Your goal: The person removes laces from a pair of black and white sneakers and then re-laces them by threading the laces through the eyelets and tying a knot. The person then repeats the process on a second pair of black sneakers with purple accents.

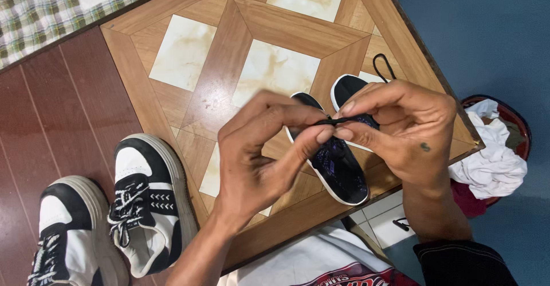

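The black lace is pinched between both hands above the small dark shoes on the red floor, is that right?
Not the floor. The head view shows both hands, left and right, pinching the black lace above the small dark shoes, which lie on the patterned wooden table.

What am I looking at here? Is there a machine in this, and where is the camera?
There is no machine: a person works with bare hands, and the one camera sits on their head, looking down. The left hand and right hand meet above a small table with wood and pale stone inlay. Between the fingertips of both hands they pinch a thin black lace. Under the hands lie two small black shoes with white soles, with a loop of lace beside them. On the floor to the left are the person's own black and white sneakers. On the right, a red basket holds white cloth.
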